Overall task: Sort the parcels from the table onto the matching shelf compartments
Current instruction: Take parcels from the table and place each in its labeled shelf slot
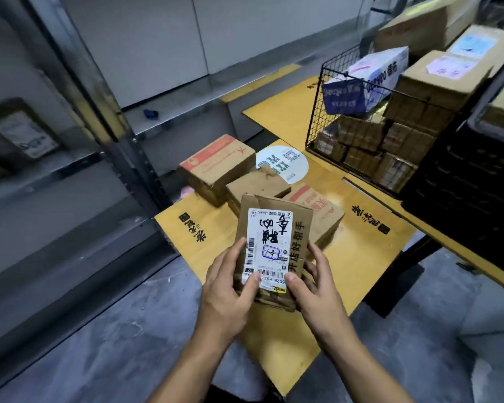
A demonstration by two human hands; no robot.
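1. Left hand (230,283) gripped the near left edge of a flat cardboard parcel (300,237), with the thumb pressed on its white label (269,242) and the fingers curled along the left side.
2. Right hand (312,283) gripped the near right edge the same way, thumb on the label's lower corner.
3. We noted the parcel held above the near end of the yellow table (370,242), label facing the camera, with a boxed handwritten "1-4" on it.
4. Three more parcels lay on the table just beyond: a red-topped box (218,167) at the left edge, a plain box (256,184) touching it, and a red-printed box (317,210) partly hidden behind the held parcel.
5. We recorded a wire basket (332,112) full of boxes farther right on the table, with a black crate (463,205) beside it.
6. We saw a metal shelf frame (99,112) at left; its tags were too blurred to read.
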